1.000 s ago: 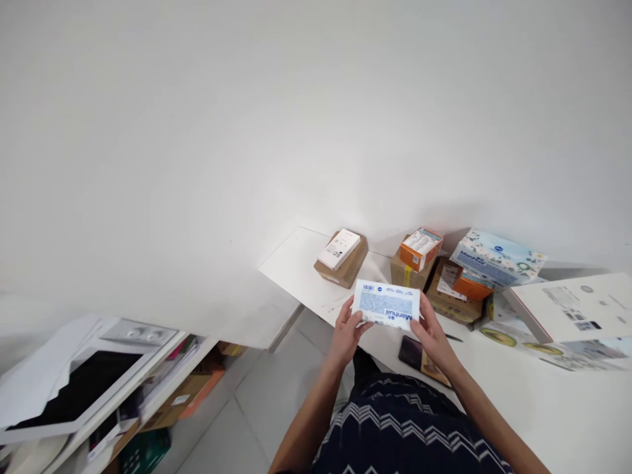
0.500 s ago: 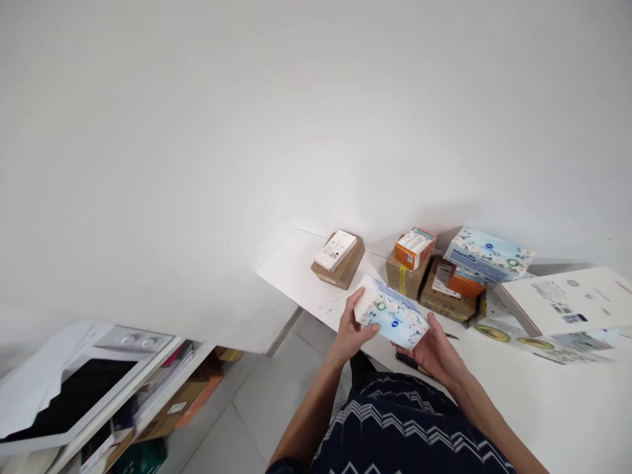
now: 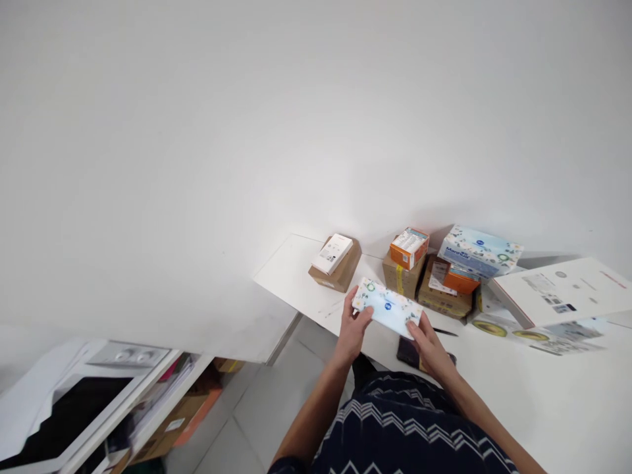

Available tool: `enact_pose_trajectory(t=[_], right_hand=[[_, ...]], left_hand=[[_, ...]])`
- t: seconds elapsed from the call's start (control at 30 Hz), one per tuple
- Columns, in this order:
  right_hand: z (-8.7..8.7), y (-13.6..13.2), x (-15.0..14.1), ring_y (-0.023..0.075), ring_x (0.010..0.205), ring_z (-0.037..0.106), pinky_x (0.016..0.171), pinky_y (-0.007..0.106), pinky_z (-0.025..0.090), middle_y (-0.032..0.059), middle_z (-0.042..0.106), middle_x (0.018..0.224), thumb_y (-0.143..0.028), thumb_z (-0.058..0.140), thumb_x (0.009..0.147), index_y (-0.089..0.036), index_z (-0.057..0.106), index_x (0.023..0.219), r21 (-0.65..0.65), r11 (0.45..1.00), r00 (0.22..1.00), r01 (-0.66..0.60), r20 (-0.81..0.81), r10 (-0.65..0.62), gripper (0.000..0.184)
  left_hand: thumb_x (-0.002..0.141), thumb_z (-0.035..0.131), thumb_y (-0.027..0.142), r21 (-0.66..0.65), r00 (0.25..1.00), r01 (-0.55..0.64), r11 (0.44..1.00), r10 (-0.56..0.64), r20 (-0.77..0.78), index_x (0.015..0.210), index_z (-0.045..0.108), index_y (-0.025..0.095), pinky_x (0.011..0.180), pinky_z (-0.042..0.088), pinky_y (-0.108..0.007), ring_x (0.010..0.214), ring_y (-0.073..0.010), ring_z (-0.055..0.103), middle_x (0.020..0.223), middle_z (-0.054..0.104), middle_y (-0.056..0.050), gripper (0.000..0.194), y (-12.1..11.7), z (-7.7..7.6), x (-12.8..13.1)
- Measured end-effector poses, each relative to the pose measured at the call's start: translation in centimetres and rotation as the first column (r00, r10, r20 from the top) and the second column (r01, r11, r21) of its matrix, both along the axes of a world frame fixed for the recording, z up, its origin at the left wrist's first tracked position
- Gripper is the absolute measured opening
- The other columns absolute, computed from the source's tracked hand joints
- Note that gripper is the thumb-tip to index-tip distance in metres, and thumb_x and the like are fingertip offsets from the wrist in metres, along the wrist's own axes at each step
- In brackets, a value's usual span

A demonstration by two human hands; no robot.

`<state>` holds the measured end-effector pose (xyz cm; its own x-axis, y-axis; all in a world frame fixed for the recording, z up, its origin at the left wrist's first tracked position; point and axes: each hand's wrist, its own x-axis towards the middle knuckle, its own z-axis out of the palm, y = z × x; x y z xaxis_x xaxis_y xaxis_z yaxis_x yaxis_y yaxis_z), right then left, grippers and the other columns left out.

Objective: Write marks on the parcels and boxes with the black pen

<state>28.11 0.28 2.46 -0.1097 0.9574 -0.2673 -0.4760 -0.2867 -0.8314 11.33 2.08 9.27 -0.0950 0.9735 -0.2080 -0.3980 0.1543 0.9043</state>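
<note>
A pack of tissues point(image 3: 388, 307), pale blue with a flower print, is held level above the front of the white table point(image 3: 316, 299). My left hand point(image 3: 353, 329) grips its left end, thumb on the near edge. At the right end, my right hand point(image 3: 428, 345) is closed on the pack with the thumb on its printed face. Beneath my right hand lies a dark flat object point(image 3: 409, 352), partly covered, perhaps a phone or wallet. A thin black pen-like item point(image 3: 446, 332) rests just beyond it.
Against the wall stand a cardboard box point(image 3: 343, 270) under a white box point(image 3: 332, 253), an orange box point(image 3: 409, 247) on another carton, and a second tissue pack point(image 3: 478, 250) on stacked cartons. A large white box point(image 3: 563, 291) leans at right. Lower left is a filled shelf point(image 3: 162, 395).
The tissue pack has been turned so its printed broad face points up, its white end now out of sight. My right hand's grip has shifted, with the thumb now on top.
</note>
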Motion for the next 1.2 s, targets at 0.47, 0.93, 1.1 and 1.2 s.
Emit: enact_pose_trajectory(t=[0.47,0.93,1.1,1.2], right_hand=[[2.2,0.5,0.7,0.0204,0.082,0.068,0.074,0.037,0.054,0.0013,0.076,0.096,-0.046,0.053,0.086,-0.028,0.067,0.101,-0.308,0.941,0.864,-0.136,-0.502,-0.039,0.027],[2.1,-0.3,-0.2,0.0266,0.085,0.069,0.083,0.046,0.049,0.0108,0.075,0.097,-0.066,0.040,0.084,-0.024,0.063,0.107,-0.277,0.866,0.829,-0.417,-0.506,0.238,0.053],[2.0,-0.4,-0.5,0.0230,0.077,0.070,0.080,0.040,0.051,0.0092,0.073,0.090,-0.068,0.045,0.082,-0.022,0.061,0.110,-0.265,0.878,0.846,-0.398,-0.477,0.239,0.056],[1.4,-0.5,-0.8,0.0191,0.071,0.069,0.074,0.036,0.054,0.0049,0.072,0.095,-0.063,0.055,0.081,-0.025,0.059,0.112,-0.246,0.922,0.892,-0.300,-0.415,0.180,0.049]], left_hand=[[0.071,0.077,0.036,0.285,0.934,0.157,0.946,-0.048,-0.354,0.113,0.059,0.026,0.090,0.049,-0.032,0.114,-0.0231,0.050,0.130,0.042,-0.008,0.046,-1.5,0.6,-0.3],[0.056,0.087,0.033,0.119,0.995,0.044,0.992,-0.034,-0.090,0.147,0.017,0.030,0.096,0.048,-0.039,0.116,-0.0275,0.056,0.130,0.055,-0.009,0.114,-0.8,0.1,0.8],[0.064,0.082,0.033,0.023,0.988,-0.141,0.990,0.142,-0.057,0.141,0.030,0.029,0.087,0.050,-0.032,0.105,-0.0219,0.059,0.121,0.059,-0.007,0.092,0.3,-0.9,-0.1],[0.066,0.080,0.036,-0.052,0.983,-0.181,0.982,0.180,-0.025,0.137,0.034,0.030,0.078,0.052,-0.030,0.097,-0.0197,0.061,0.118,0.059,-0.006,0.084,0.5,-1.3,-0.5]])
